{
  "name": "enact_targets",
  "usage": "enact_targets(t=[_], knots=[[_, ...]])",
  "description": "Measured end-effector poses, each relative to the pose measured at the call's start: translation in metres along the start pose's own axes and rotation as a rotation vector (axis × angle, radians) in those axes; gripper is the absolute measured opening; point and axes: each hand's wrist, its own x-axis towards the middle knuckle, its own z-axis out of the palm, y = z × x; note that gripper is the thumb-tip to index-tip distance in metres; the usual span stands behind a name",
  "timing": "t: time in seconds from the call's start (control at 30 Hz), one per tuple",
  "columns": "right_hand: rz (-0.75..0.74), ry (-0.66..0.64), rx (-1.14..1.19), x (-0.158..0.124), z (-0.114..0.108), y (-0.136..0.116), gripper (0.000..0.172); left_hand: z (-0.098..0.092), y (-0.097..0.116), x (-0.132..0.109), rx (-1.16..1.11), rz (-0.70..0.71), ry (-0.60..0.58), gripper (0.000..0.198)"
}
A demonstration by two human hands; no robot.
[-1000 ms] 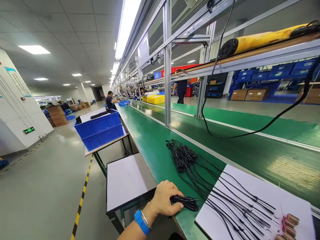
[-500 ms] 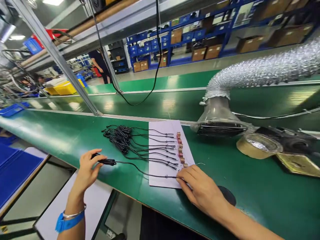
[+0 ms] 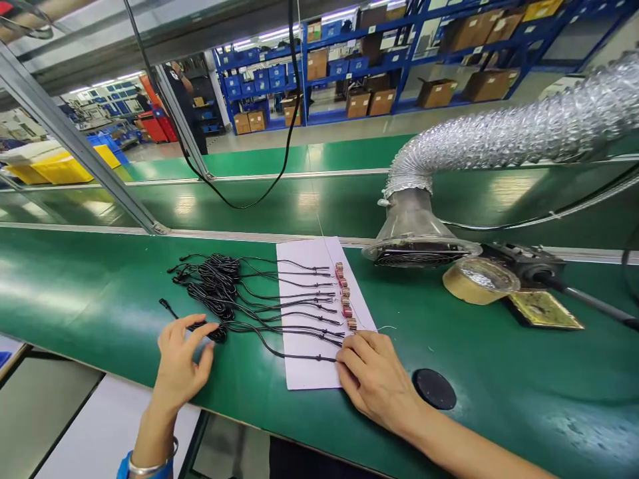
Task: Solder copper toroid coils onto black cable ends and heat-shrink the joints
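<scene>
Several black cables [image 3: 212, 276] lie on the green bench in a coiled heap, their free ends running right onto a white sheet [image 3: 309, 250]. Small copper-and-red coils [image 3: 344, 293] stand in a column beside those ends. My left hand [image 3: 182, 359] is at the lowest cable's coiled bundle [image 3: 217, 334], its thumb and fingers apart and fingertips against the coil. On the sheet's lower right, my right hand [image 3: 374, 376] pinches that cable's end [image 3: 322, 358]; its tip is hidden under the fingers.
A fume extraction hood [image 3: 414, 229] on a silver flexible duct [image 3: 479, 136] stands behind and right. Near it are a tape roll [image 3: 479, 283], a soldering iron in its holder [image 3: 539, 269] and a gold tray [image 3: 544, 309]. A black disc [image 3: 434, 389] lies by my right forearm.
The lowest cable's coil has come down onto the bench beside the heap, and my left fingers have opened from it. My right hand keeps its pinch at the cable end. The view has turned right.
</scene>
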Motion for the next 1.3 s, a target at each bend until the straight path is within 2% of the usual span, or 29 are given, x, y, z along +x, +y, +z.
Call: enact_targets(t=[0.07,0.17,0.3,0.4,0.47,0.53,0.67,0.73,0.8,0.87,0.97,1.1,1.3], knots=[[0.009,-0.007,0.028,0.002,-0.002,-0.001,0.014,-0.003,0.027,0.01,-0.106,0.064,0.039,0.027],[0.023,-0.009,0.085,0.005,-0.013,0.003,0.01,-0.003,0.067,0.03,-0.254,0.146,0.001,0.025],[0.063,0.042,-0.003,0.01,-0.036,0.027,0.01,0.006,0.107,0.06,-0.401,0.207,-0.208,0.019],[0.076,-0.039,-0.199,0.011,-0.045,0.054,0.012,0.014,0.129,0.079,-0.389,0.274,-0.414,0.018],[0.058,-0.109,-0.269,0.01,-0.048,0.071,0.014,0.02,0.139,0.086,-0.345,0.311,-0.5,0.02],[0.05,-0.123,-0.289,0.008,-0.051,0.085,0.017,0.026,0.146,0.09,-0.309,0.333,-0.53,0.021],[0.111,-0.02,-0.358,0.009,-0.062,0.099,0.019,0.037,0.15,0.086,-0.284,0.307,-0.542,0.021],[0.096,0.016,-0.306,0.011,-0.063,0.09,0.018,0.041,0.149,0.083,-0.29,0.276,-0.55,0.021],[0.042,0.0,-0.139,0.015,-0.059,0.07,0.016,0.045,0.149,0.081,-0.296,0.256,-0.553,0.02],[0.005,-0.063,0.033,0.02,-0.049,0.045,0.016,0.046,0.15,0.08,-0.292,0.246,-0.547,0.019],[0.023,-0.169,0.095,0.026,-0.031,0.019,0.016,0.044,0.15,0.077,-0.277,0.23,-0.538,0.013],[0.038,-0.226,0.113,0.034,-0.017,0.016,0.017,0.037,0.148,0.076,-0.264,0.226,-0.536,0.006],[0.098,-0.279,-0.01,0.046,-0.021,0.025,0.008,0.034,0.153,0.089,-0.292,0.227,-0.507,0.017]])
